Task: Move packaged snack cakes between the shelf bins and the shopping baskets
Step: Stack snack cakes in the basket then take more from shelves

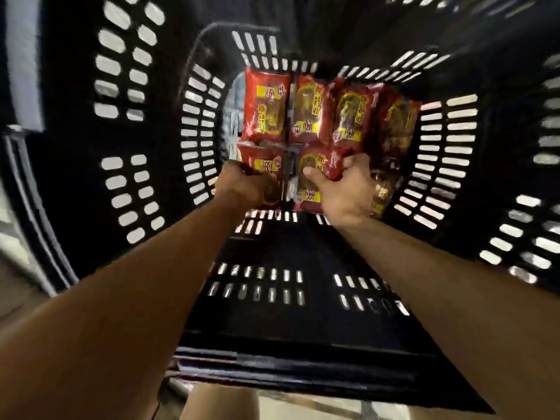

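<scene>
While both arms reach deep into the black slotted basket (197, 122), the right hand (342, 189) has thumb + fingers curled round the top corner of a red snack-cake pack (315, 177), crumpling the wrapper. The left hand (242, 183) sits on a second red pack (263, 168) just beside it; its fingers look curled onto the pack's edge, but blur and shadow hide the tips, so whether it really grips can't be told for sure.

Beyond the fingertips a row of approx four more red packs (306, 110) lies flat on the basket floor, edge to edge. Beside the right-hand knuckles, to the outside, another pack (381, 189) lies in shadow.

Progress, as a guess: mid-task. Several packs are in the basket and two are under the hands; whether they're being laid down or lifted out can't be told. No shelf bin is in view, so what's left there is unknown.

Labels: red wrappers w/ yellow panels, a round brown cake pic, Chinese-style characters. Too blurred to read; no brand legible.
</scene>
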